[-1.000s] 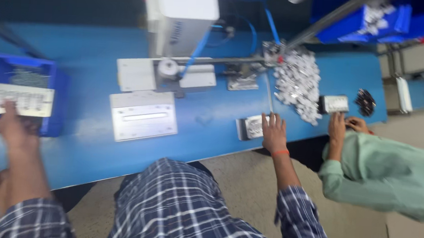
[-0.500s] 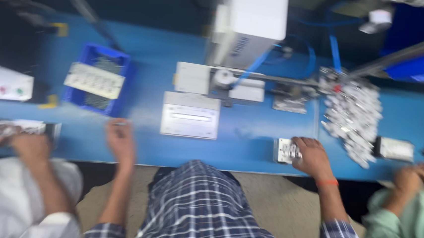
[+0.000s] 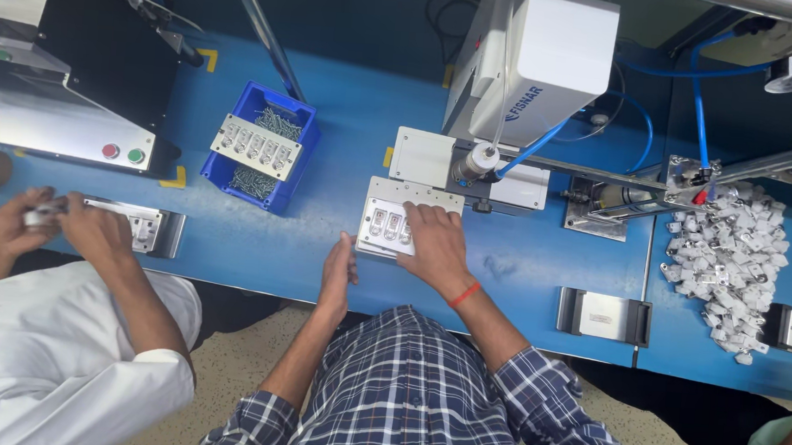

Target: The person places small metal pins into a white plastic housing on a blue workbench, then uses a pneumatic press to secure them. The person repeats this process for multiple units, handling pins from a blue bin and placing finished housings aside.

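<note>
- Head view shows a white switch plate (image 3: 396,227) lying flat on the blue bench (image 3: 255,250), directly ahead of the person's chest and just below the nozzle (image 3: 476,160) of a white dispensing machine (image 3: 542,61).
- Its long axis runs left to right across the bench, with three small rockers in a row on its face.
- The right hand (image 3: 436,244) is the nearer one: it lies palm-down on the plate's right half, fingers spread and flat, pressing rather than gripping.
- The left hand (image 3: 339,274) sits just beside the plate's lower left corner at the bench edge, fingers loosely together, holding nothing; whether it touches the plate cannot be told.
- Farther left, a blue bin (image 3: 260,148) of screws carries another white plate across its rim.
- At the far left a co-worker's hands (image 3: 61,222) are closed around a small part.
- A heap of small white parts (image 3: 726,260) lies well off to the right.
</note>
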